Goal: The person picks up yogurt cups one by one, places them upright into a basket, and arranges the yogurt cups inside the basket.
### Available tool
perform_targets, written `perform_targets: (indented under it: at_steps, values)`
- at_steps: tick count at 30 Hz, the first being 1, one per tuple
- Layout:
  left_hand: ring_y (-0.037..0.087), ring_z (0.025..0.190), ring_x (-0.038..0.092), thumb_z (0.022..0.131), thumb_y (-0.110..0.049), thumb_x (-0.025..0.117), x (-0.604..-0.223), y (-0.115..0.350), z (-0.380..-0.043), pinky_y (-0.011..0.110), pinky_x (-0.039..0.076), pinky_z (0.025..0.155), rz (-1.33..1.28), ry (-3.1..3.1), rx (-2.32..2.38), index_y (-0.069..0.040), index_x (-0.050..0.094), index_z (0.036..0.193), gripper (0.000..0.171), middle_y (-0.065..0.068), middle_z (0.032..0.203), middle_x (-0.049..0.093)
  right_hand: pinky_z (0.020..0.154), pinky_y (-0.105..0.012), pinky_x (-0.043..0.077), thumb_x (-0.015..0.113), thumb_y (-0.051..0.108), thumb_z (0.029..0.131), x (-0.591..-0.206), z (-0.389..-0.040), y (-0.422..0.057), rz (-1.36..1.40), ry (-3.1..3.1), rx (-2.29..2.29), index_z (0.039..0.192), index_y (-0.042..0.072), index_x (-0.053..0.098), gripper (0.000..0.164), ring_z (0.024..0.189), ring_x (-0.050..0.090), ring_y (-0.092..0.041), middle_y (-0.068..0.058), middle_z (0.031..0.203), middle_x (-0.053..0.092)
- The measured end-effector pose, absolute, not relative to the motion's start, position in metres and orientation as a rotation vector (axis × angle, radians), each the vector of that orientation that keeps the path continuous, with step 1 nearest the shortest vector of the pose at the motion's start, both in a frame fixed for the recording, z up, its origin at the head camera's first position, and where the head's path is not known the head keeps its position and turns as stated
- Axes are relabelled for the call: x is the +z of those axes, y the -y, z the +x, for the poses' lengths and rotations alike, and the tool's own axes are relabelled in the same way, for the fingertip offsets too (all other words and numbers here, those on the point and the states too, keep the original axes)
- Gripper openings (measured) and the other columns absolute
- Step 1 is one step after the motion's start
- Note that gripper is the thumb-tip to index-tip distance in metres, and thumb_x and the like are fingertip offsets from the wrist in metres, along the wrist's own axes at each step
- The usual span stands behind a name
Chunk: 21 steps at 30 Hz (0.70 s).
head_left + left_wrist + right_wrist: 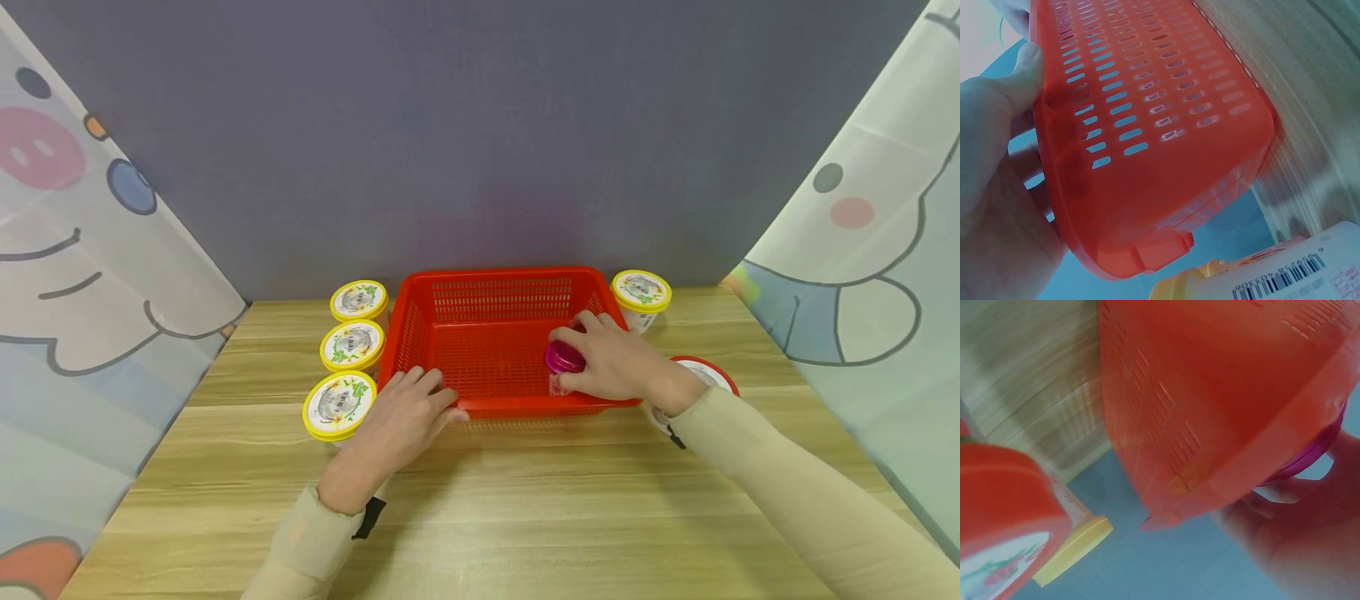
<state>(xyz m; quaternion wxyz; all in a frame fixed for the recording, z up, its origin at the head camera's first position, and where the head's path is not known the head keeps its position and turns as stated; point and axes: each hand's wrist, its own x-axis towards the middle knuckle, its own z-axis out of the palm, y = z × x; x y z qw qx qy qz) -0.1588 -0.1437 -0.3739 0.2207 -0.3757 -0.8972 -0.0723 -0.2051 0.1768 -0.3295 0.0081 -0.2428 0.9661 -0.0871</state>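
Observation:
A red plastic basket (480,407) with slotted walls sits on the wooden table. My left hand (401,417) grips its rim at the front left corner, thumb outside and fingers over the edge; the left wrist view shows the thumb (1025,75) against the rim. Inside the basket, near the right end, stands a small jar with a magenta lid (564,358). My right hand (611,358) holds this jar by the lid, fingers curled around it. In the right wrist view the basket wall hides most of the jar, leaving part of its magenta lid (1310,453) in sight.
Several yellow-lidded tubs (340,406) line the basket's left side. Another yellow-lidded tub (641,290) stands at its back right corner. A red-lidded tub (708,373) is partly covered by my right forearm. Behind the table rises a grey panel (480,150).

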Motion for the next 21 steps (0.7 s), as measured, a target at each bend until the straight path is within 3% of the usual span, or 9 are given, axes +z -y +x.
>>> perform_targets:
  at_steps: [11, 21]
  values:
    - [0.020, 0.075, 0.044, 0.092, -0.039, 0.074, -0.3740, 0.1435, -0.1597, 0.031, 0.039, 0.069, -1.041, 2.463, -0.207, -0.016, 0.069, 0.082, 0.026, -0.002, 0.081, 0.049, 0.078, -0.046, 0.051, 0.072, 0.054, 0.085, -0.3284, -0.2036, -0.1741, -0.766, -3.009, -0.211, 0.136, 0.023, 0.060, 0.061, 0.112, 0.050, -0.031, -0.014, 0.133, 0.051]
    - [0.019, 0.075, 0.043, 0.091, -0.038, 0.076, -0.3743, 0.1432, -0.1587, 0.030, 0.037, 0.067, -1.032, 2.493, -0.225, -0.014, 0.073, 0.089, 0.023, -0.002, 0.081, 0.049, 0.081, -0.049, 0.051, 0.073, 0.055, 0.085, -0.3282, -0.2012, -0.1742, -0.746, -3.013, -0.193, 0.138, 0.023, 0.060, 0.062, 0.112, 0.050, -0.032, -0.015, 0.133, 0.051]
